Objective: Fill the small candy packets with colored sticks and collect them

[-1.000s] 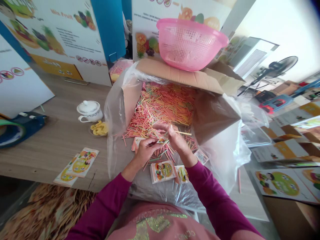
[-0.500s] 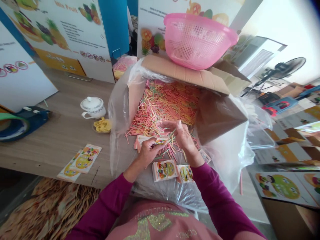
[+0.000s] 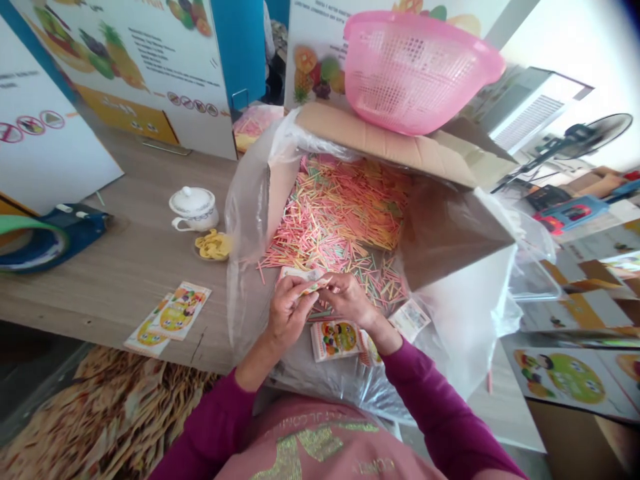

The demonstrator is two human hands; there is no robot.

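My left hand [image 3: 289,312] pinches a small printed packet [image 3: 315,287] between thumb and fingers. The fingertips of my right hand [image 3: 351,301] are closed on the packet's right end. Both hands are over the front of an open carton [image 3: 450,230] lined with clear plastic. Inside it lies a heap of thin pink, yellow and green candy-like sticks [image 3: 345,207]. Below my hands, a stack of printed packets [image 3: 336,339] lies on the plastic, with more beside it partly under my right wrist. Another packet [image 3: 410,320] lies right of that wrist.
A pink plastic basket [image 3: 420,73] rests on the carton's back flap. On the table's left are a lidded white cup [image 3: 194,208], a dish of yellow bands [image 3: 214,245], two flat packets [image 3: 175,313] and a tape dispenser [image 3: 75,230]. Printed boxes [image 3: 165,73] stand behind.
My right hand has come down from above the sticks to the packet, its spread fingers now closed at the packet's end. The view has shifted slightly, moving the surroundings to the right.
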